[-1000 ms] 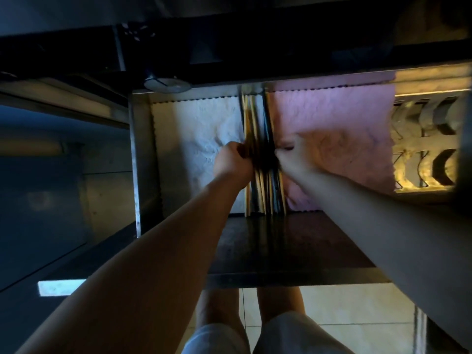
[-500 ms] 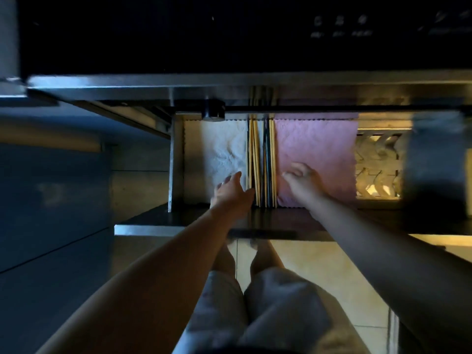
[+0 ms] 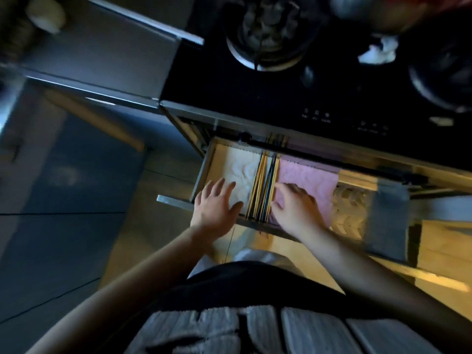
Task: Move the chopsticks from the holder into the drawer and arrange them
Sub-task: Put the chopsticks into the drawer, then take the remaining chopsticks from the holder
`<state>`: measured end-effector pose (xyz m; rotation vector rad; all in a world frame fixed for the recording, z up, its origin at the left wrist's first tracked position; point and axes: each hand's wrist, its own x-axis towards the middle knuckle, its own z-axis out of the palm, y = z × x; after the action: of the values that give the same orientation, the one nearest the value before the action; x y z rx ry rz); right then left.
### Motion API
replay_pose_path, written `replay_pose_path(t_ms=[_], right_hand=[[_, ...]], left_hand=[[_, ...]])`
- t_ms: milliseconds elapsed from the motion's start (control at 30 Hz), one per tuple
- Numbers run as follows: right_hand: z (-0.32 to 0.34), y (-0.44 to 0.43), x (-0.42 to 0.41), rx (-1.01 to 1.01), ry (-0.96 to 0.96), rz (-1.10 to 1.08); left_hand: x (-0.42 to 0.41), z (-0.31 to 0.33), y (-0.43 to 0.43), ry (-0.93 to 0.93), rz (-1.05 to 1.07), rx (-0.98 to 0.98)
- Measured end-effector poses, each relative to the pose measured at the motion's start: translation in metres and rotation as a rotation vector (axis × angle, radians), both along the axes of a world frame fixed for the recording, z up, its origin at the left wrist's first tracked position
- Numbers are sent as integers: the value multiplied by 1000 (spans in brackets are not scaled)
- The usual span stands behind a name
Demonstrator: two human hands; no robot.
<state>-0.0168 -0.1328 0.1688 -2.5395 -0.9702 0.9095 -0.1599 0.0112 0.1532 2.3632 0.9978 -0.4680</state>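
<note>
Several chopsticks [image 3: 264,186], yellow and dark ones, lie lengthwise in a row in the middle of the open drawer [image 3: 201,172], between a white cloth [image 3: 241,172] and a pink cloth [image 3: 306,182]. My left hand [image 3: 215,204] hovers with fingers spread over the white cloth, just left of the chopsticks, holding nothing. On the pink cloth, right of the chopsticks, rests my right hand [image 3: 293,205], its fingers apart and its fingertips close to the rightmost sticks. The holder is not in view.
A black cooktop [image 3: 332,93] with two burners sits above the drawer. A patterned tray section [image 3: 351,210] fills the drawer's right end. Grey cabinet fronts [image 3: 63,200] stand to the left, tiled floor lies below.
Both hands have let go of the chopstick bundle and opened beside it. The view has pulled back and upward, so the cooktop now shows above the drawer.
</note>
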Motion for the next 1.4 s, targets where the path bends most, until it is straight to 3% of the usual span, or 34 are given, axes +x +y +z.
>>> replay_pose_path(t_ms=[167,433,1033,1400], right_hand=[[39,22,-17,80,-211,255],[85,86,-99,279,-338,484],[131,185,-500,503,-276,1091],[144,219,-689,573,-162,1532]], left_hand=[[-43,36,7,-80,125,100],[-147,83,26,-118,362,247],[-549,128,-4,-81,1008,412],[-709,125,-57,-138,1511,394]])
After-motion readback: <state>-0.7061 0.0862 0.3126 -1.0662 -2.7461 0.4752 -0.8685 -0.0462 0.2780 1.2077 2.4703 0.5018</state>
